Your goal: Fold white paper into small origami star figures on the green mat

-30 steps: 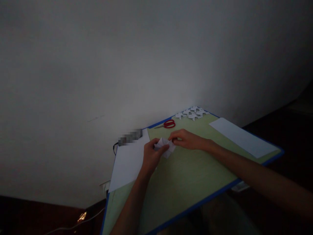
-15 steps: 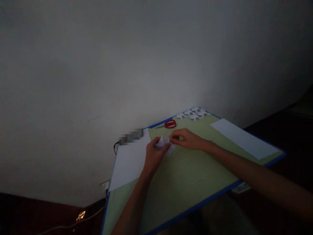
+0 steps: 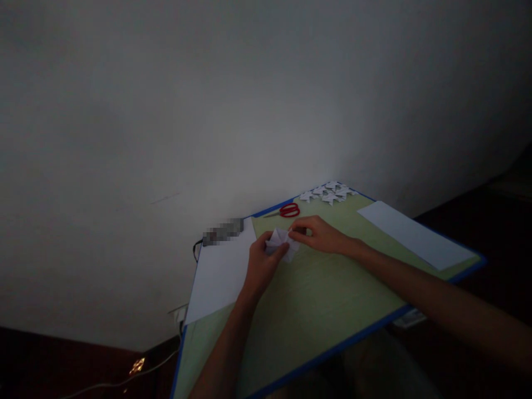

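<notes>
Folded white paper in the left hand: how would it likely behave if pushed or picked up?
The folded white paper is probably light, being paper and small beside the left hand that pinches it. Its visible creases likely make it stiffer than unfolded paper. Its angular edges might bend or crush if pushed hard.

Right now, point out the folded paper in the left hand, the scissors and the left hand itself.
Folded paper (image 3: 280, 236): head view, on its creased face above the thumb.
Scissors (image 3: 281, 212): head view, where red handles meet blades.
Left hand (image 3: 261, 260): head view, on the back of the hand.
</notes>
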